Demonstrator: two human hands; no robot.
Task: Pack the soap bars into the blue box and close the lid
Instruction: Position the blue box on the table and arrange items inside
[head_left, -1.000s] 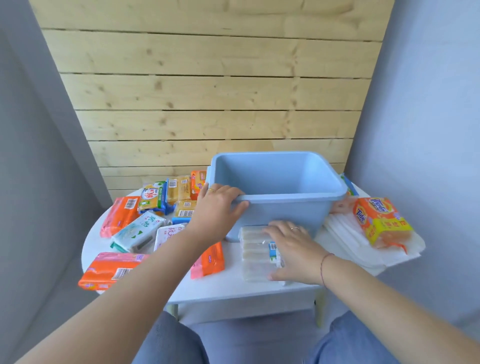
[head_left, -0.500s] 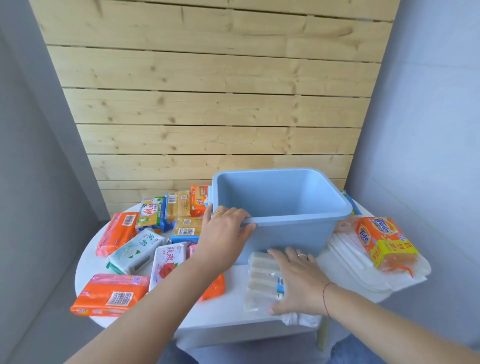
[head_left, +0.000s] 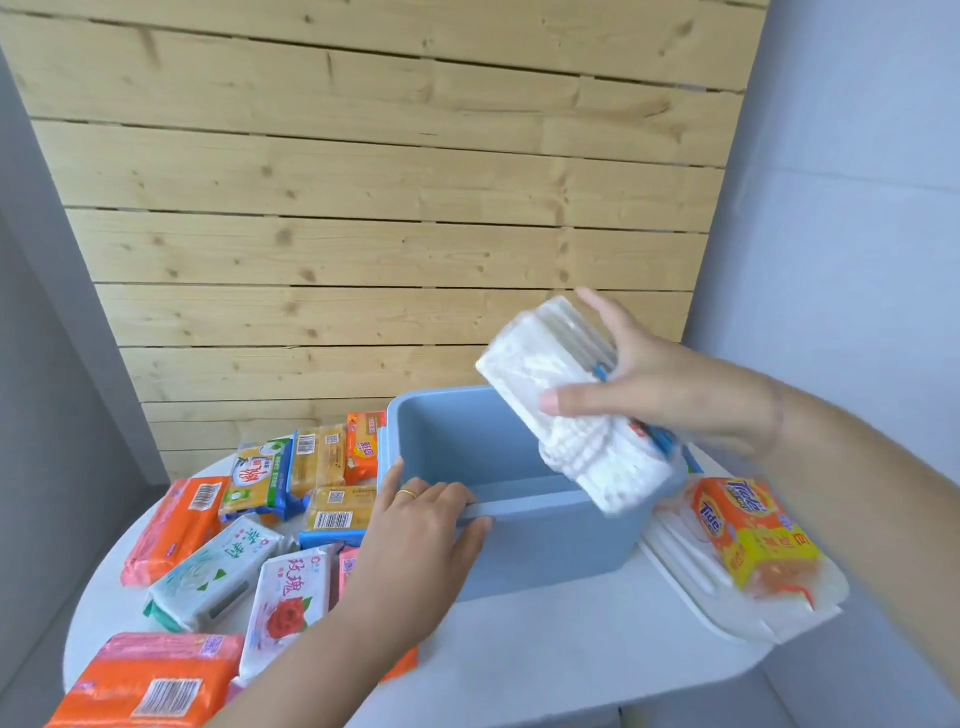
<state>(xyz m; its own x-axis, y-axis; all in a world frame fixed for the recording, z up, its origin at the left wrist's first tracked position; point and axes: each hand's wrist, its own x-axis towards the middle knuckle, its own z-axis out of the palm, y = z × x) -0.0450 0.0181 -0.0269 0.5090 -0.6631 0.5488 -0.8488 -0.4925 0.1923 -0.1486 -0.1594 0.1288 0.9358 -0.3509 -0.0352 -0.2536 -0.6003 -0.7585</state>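
Packing had barely begun: the box looked empty inside as far as its visible walls and floor showed, and the first pack, a clear-wrapped bundle of white bars, was in the air above the box's right rim, tilted, gripped by the right hand with thumb across its near face and fingers wrapped behind. The left hand was clamped on the near rim, fingers curled over the edge, thumb outside, steadying the box. Left of those fingers lay the other soaps, about ten wrapped packs in orange, green, yellow and pink, none packed. Below the right hand's fingers, a Tide pack sat on the white lid beside the box, so the lid would have to be cleared before closing. The table was white and rounded, set before a pale plank wall, grey walls on either side.
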